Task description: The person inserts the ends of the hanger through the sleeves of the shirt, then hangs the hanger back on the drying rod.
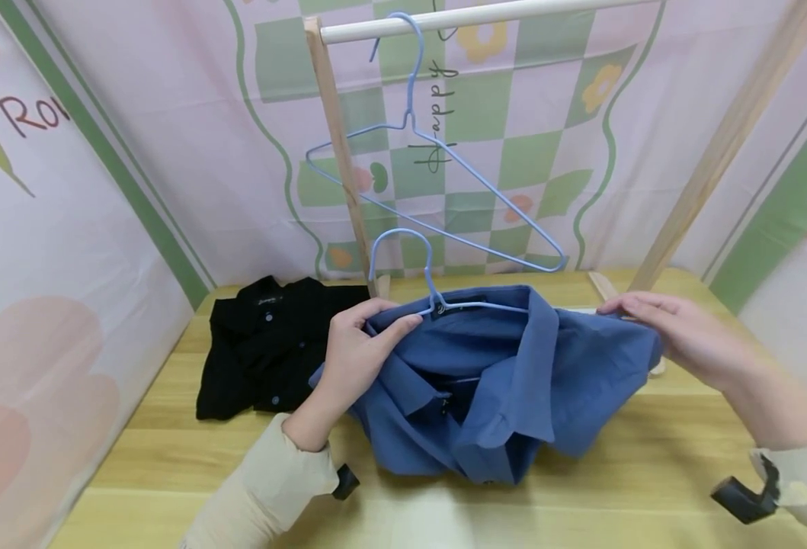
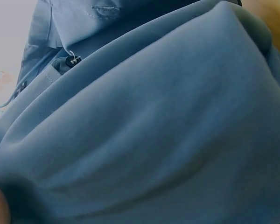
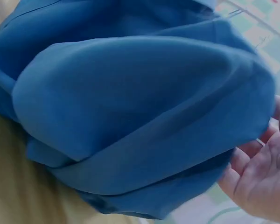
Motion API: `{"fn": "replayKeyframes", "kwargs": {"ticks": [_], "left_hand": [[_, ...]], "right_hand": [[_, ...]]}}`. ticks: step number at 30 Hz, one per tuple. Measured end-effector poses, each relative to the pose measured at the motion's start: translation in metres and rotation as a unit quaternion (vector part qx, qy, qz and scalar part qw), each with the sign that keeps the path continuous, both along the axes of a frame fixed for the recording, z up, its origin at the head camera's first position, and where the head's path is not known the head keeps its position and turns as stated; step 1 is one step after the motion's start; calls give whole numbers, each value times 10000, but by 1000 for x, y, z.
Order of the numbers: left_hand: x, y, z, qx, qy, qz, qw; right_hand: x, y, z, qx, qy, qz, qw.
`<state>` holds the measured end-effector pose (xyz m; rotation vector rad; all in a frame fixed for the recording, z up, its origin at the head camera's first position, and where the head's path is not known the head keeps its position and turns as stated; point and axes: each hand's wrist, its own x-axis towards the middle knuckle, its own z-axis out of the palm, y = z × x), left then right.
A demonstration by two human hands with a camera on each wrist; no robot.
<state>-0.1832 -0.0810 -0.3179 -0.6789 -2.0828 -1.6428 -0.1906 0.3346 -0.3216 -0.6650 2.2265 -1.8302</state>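
A blue collared shirt is held up above the table, with a light-blue wire hanger inside its neck opening. The hanger's hook rises above the collar. My left hand pinches the shirt's collar and shoulder beside the hanger's neck, thumb in front. On the other side, my right hand touches the shirt's far shoulder with its fingers extended along the top edge. In the right wrist view the fingers lie loosely behind the cloth. Blue fabric fills most of the left wrist view, a dark button near its top.
A black shirt lies on the wooden table to the left. Behind, a second blue wire hanger hangs from the white rail of a wooden-legged rack. Patterned cloth walls enclose the table.
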Motion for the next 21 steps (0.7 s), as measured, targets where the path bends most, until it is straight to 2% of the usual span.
{"fn": "replayKeyframes", "kwargs": {"ticks": [2,3,4,6,7,9,11,14,18,21], "left_hand": [[0,1,1,21,-15,31,10000],[0,2,1,26,-21,45,10000],[0,3,2,35,-19,46,10000],[0,4,2,32,6,58,10000],[0,5,2,20,29,58,10000],[1,6,2,-3,92,60,9999],[2,7,2,-9,141,53,9999],[2,8,2,-54,89,-24,9999],[1,1,-1,-213,-176,-229,9994],[1,-8,-5,-293,-388,-496,9976]], "right_hand": [[7,-6,11,451,759,-125,9960],[11,-11,16,785,1139,-311,9899],[16,-17,21,1203,1561,-510,9791],[25,-32,28,2024,2454,-1025,9425],[28,-40,30,2256,2851,-1242,9232],[31,-52,29,2544,3569,-1534,8857],[33,-60,26,2573,4079,-1698,8594],[34,-63,22,2540,4191,-1865,8515],[35,-62,19,2432,4126,-1903,8569],[36,-60,16,2313,3900,-1907,8707]]}}
